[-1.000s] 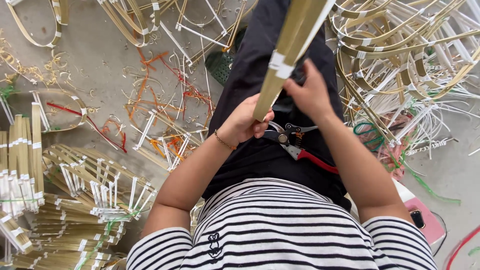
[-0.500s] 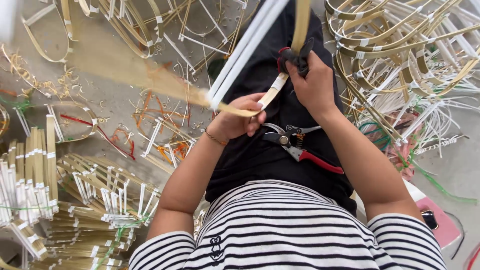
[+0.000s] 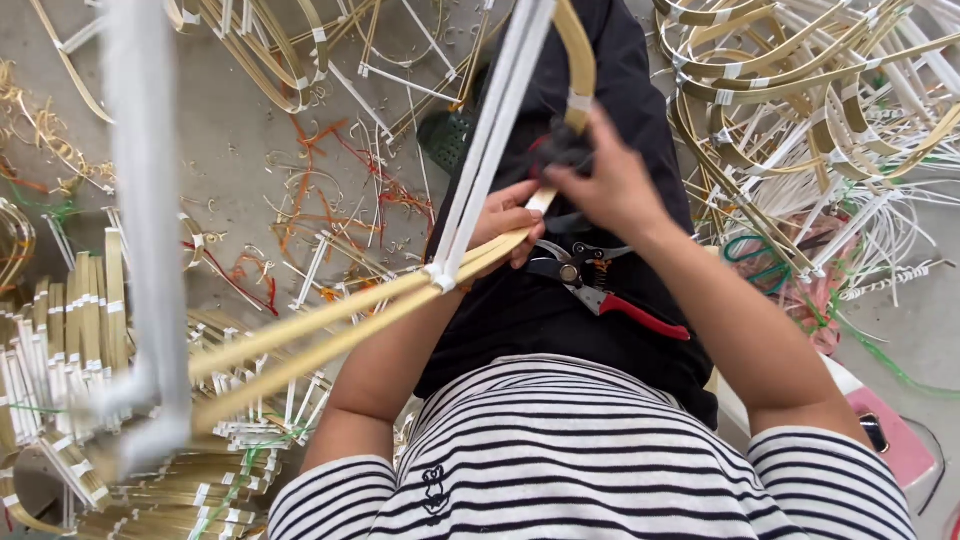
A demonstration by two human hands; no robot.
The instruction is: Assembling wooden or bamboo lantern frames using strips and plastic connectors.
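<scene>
I sit with a bundle of yellow bamboo strips across my lap, bent into a curve near my hands. My left hand grips the strips where they bend. My right hand closes over the curved upper part of the strips, with something dark under its fingers. White strips tied to the bundle rise toward the top of the view. Red-handled pruning shears lie on my black trousers just below both hands.
Piles of bent bamboo and white strips lie on the right, tied bundles on the left. Orange and red scraps litter the grey floor. A blurred white strip hangs close to the camera. A pink object sits at lower right.
The bamboo bundle has swung from upright down to the left, bending at my hands. My right hand moved up over the bend; the shears stayed on my lap.
</scene>
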